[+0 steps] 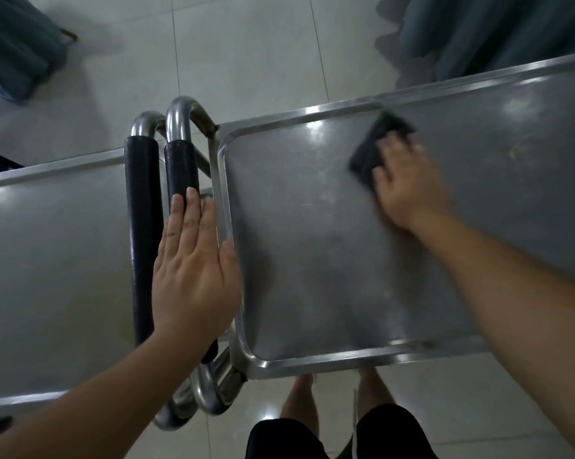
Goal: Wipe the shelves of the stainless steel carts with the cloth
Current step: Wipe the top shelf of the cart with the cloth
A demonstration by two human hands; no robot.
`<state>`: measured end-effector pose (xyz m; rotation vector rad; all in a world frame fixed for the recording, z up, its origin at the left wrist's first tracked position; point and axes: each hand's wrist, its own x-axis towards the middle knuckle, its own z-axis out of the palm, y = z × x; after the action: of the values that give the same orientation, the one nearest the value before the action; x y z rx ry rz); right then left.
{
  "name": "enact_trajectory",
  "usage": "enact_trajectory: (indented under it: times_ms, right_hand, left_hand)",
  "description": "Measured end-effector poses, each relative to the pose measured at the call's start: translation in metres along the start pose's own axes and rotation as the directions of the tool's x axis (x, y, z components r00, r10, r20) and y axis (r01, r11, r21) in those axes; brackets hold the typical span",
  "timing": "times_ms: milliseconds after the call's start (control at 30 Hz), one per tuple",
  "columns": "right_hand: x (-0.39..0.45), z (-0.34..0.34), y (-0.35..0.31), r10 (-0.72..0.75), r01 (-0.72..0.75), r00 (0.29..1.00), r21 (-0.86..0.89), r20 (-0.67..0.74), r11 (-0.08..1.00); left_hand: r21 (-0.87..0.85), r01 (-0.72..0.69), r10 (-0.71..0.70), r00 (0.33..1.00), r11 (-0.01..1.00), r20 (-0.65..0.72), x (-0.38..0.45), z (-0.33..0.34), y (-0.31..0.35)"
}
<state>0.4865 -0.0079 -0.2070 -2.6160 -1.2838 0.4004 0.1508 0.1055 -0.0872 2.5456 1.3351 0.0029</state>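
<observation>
A flat stainless steel cart shelf point(57, 246) is seen at the left, bordered by a black foam-covered tubular handle point(140, 233). Just beside it, a second black padded handle point(181, 170) is covered by the left hand point(193, 276), laid flat with fingers straight and together, nothing gripped. To the right, the rimmed stainless steel top shelf point(312, 246) of a second cart is shown. Near its far edge, a dark folded cloth point(375, 144) is pressed against the shelf under the spread fingers of the right hand point(408, 183), which is blurred.
</observation>
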Motion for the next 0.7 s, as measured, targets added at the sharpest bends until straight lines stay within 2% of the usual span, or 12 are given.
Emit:
enact_trajectory:
  times_ms: [67, 167, 233, 267, 333, 400, 500, 533, 600, 700]
  right_hand:
    - [0.011, -0.014, 0.042, 0.258, -0.259, 0.963, -0.01, -0.073, 0.966]
    - [0.025, -0.02, 0.048, 0.556, -0.555, 0.823, 0.047, -0.113, 0.831]
    - [0.035, -0.015, 0.015, 0.674, -0.664, 0.729, 0.118, -0.117, 0.739]
    - [0.037, -0.011, -0.007, 0.679, -0.666, 0.725, 0.136, -0.112, 0.733]
    - [0.034, 0.001, -0.057, 0.571, -0.56, 0.815, 0.12, -0.095, 0.82]
    - [0.025, 0.016, -0.111, 0.38, -0.376, 0.924, 0.073, -0.049, 0.924]
    - [0.003, 0.041, -0.188, 0.044, -0.045, 0.997, 0.006, 0.063, 0.999]
    - [-0.005, 0.049, -0.208, -0.093, 0.093, 0.99, 0.006, 0.104, 0.996]
    - [-0.019, 0.058, -0.232, -0.347, 0.349, 0.921, 0.022, 0.177, 0.937]
    - [-0.015, 0.059, -0.214, -0.565, 0.575, 0.784, 0.045, 0.257, 0.817]
  left_hand:
    - [-0.001, 0.0, 0.0, 1.0, 1.0, 0.005, 0.001, 0.001, -0.001]
    - [-0.001, -0.004, 0.004, 1.0, 1.0, 0.01, 0.001, 0.001, -0.001]
    - [0.0, -0.001, 0.001, 1.0, 1.0, 0.018, 0.001, 0.0, -0.001]
    - [0.002, -0.001, 0.001, 1.0, 1.0, 0.02, 0.0, 0.0, -0.001]
    - [0.01, -0.003, 0.003, 1.0, 1.0, 0.019, 0.0, -0.001, 0.0]
    - [0.016, -0.005, 0.004, 1.0, 1.0, 0.02, 0.0, -0.001, 0.0]
    - [0.017, -0.006, 0.005, 1.0, 1.0, 0.015, 0.0, -0.001, 0.0]
    - [0.02, -0.008, 0.008, 1.0, 1.0, 0.014, 0.0, -0.001, 0.001]
    - [0.019, -0.011, 0.011, 1.0, 1.0, 0.018, -0.001, -0.002, 0.002]
    - [0.015, 0.005, -0.006, 1.0, 1.0, 0.027, -0.002, -0.003, 0.002]
